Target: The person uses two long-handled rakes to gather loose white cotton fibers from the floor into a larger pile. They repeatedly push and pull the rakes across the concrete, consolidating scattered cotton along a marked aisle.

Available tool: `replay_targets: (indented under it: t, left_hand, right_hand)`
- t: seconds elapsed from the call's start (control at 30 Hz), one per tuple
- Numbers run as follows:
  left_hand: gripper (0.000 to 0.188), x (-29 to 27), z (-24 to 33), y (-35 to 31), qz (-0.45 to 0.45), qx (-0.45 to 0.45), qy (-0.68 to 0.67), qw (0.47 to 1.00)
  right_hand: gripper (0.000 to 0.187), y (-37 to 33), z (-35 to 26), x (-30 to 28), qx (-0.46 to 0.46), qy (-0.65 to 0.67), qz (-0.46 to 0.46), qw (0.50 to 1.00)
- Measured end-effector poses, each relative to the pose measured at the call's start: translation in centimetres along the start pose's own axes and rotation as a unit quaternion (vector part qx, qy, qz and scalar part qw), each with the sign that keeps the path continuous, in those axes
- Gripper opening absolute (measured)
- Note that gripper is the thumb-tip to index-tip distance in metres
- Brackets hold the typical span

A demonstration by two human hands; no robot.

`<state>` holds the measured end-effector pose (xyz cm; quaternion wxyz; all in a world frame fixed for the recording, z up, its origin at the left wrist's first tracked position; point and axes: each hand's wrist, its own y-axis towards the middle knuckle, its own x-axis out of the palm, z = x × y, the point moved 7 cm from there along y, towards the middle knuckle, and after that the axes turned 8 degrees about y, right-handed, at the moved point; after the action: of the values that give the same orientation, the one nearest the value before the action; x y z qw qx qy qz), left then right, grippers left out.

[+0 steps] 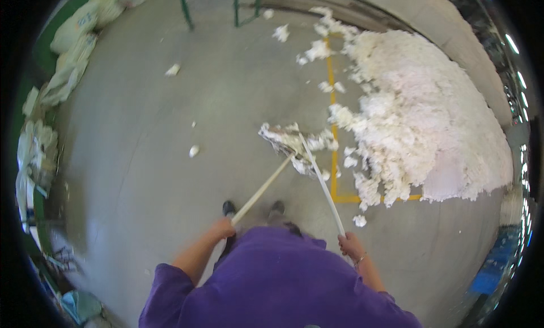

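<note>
My left hand (223, 229) is closed round the near end of a pale wooden pole (264, 190). In my right hand (352, 246) is the near end of a white pole (324, 186). Both poles slant away from me and come close together at a clump of white fluff (283, 138), which looks like loose cotton. Fluff and the pole tips overlap there, so I cannot make out what is fixed to either far end. The clump lies on the grey floor in front of my shoes, left of a yellow floor line (333, 158).
A large heap of white fluff (419, 113) spreads over the floor at the right. Loose tufts (194, 151) lie scattered. White sacks (76, 36) line the left edge. Green metal legs (236, 8) stand at the far side. Something blue (492, 271) is at the lower right.
</note>
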<state>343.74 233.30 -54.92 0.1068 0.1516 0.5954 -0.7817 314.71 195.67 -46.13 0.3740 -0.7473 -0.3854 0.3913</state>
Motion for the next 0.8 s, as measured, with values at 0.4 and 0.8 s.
replay_targets:
  t: [0.4,0.8]
  left_hand:
    - [0.024,-2.3,10.4,2.5,-0.063,0.087,-0.113,0.988]
    - [0.015,-5.8,-8.5,-15.8,0.030,-0.066,-0.208,0.976]
  right_hand:
    - [0.017,-0.1,-4.4,-9.8,-0.088,0.131,0.100,0.982]
    - [0.015,2.4,-12.8,0.8,-0.033,0.135,0.031,0.990]
